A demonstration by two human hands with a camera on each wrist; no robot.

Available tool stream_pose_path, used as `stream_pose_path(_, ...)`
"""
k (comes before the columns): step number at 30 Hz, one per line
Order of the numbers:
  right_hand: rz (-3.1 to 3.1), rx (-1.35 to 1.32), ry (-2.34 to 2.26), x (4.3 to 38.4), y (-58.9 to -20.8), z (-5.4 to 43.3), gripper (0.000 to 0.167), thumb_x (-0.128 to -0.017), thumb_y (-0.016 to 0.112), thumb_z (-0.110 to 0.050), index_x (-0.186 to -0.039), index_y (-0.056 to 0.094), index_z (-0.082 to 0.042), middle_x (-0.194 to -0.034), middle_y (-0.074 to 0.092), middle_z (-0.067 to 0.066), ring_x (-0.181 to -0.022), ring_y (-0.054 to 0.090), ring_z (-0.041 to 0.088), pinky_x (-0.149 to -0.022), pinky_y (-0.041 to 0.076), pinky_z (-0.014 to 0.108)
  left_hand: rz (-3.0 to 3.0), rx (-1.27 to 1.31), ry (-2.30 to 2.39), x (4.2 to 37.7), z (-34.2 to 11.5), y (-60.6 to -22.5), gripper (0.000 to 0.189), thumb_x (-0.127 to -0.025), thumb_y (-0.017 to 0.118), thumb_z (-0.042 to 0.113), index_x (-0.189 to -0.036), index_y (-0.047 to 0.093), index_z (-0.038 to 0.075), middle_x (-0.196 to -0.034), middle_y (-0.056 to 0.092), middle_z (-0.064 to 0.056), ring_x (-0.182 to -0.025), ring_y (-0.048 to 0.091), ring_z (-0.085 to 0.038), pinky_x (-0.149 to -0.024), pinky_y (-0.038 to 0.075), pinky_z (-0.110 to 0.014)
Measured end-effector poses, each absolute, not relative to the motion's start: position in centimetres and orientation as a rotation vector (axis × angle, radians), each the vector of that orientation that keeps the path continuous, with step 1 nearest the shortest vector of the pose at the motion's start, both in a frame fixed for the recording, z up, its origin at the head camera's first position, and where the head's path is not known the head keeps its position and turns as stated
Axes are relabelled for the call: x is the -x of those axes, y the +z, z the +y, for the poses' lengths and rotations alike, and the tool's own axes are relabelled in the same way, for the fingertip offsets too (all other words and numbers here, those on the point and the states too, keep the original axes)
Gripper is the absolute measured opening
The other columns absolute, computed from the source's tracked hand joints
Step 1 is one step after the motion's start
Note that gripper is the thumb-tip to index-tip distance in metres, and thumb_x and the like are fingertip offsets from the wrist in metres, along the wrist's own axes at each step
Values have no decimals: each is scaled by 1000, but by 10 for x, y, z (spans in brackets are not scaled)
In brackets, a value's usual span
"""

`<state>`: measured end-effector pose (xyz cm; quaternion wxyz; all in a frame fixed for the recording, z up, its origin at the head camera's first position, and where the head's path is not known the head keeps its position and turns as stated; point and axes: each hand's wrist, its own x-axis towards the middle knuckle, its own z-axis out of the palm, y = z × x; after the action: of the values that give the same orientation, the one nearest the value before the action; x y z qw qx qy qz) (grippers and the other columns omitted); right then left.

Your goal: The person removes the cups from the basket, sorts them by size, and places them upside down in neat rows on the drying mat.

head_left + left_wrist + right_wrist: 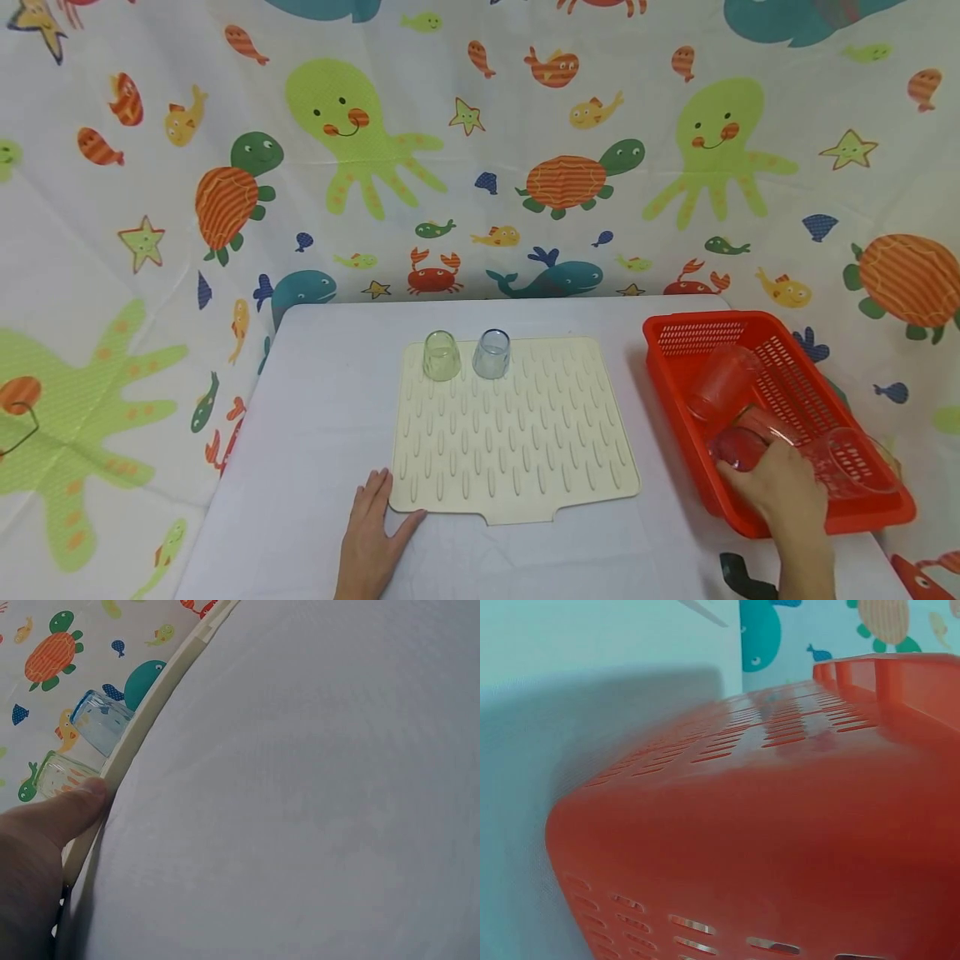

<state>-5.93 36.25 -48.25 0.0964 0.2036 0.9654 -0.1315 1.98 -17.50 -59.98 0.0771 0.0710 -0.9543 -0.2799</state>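
In the head view my right hand reaches into a red plastic basket, its thumb and fingers around a reddish drinking glass; some of the fingertips are hidden. The right wrist view is filled by the basket's outer wall. My left hand rests at the near left corner of a cream ridged drying mat, fingers extended, thumb along the near edge. Upside down at the mat's far left stand a green glass and a blue glass.
Other clear glassware lies in the basket, including a tumbler at the far end and a larger clear vessel beside my right hand. A white cloth covers the table. Behind it hangs a sea-animal print curtain. A dark curved object lies near the basket.
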Motion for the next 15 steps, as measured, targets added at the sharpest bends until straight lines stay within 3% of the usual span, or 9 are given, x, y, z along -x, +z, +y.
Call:
stream_pose_path(7,2895,-572,-401,58,-483,363,111,-66,80,-67,-124,41,19,-113,55,42,-89,56,49,-76,57,70,-2889,-233,-833,-19,-175,-599,90,-79,82,46,-145,47,-3,-154,45,-17,-147,36,-36,-130,18,-37)
stream_pose_path(15,2933,-605,-466,55,-485,362,109,-71,78,-65,-134,40,15,-125,51,41,-100,54,52,-84,53,73,-2883,-241,-830,-19,-174,-599,90,-78,82,46,-145,47,-3,-154,46,-16,-147,37,-37,-131,12,-30)
